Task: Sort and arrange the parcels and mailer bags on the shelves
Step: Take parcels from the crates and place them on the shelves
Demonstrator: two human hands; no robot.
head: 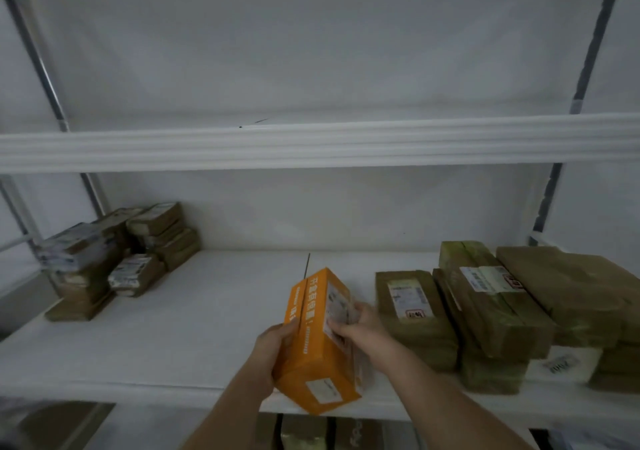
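**Box to be set down in the middle gap**

Head view: box [320, 342], orange and printed, is held at the lower centre of the frame, tilted, with its near end past the front lip of the middle shelf [194, 321] and its far end above the shelf board. The left hand [273, 352] is closed around the box's left long edge, fingers wrapped under it. The right hand [360, 325] is pressed against the right face, fingertips curled over the white label there. Both hands are thus gripping the box; no part of it is seen resting on the board.

To the right of the frame, brown parcels [485, 311] are stacked in rows, the nearest one just beside the right hand. At the left of the frame a smaller pile [121, 259] of labelled brown parcels stands well apart. The upper shelf [311, 144] appears bare.

The step is judged to be the placing of the box in the open stretch between the two groups. It would best be levelled first, then lowered flat and pushed back from the lip so no end overhangs. The label should be kept facing outward. Care is called for on the right side, where knuckles could nudge the nearest stack; the right hand is best withdrawn upward, not sideways.
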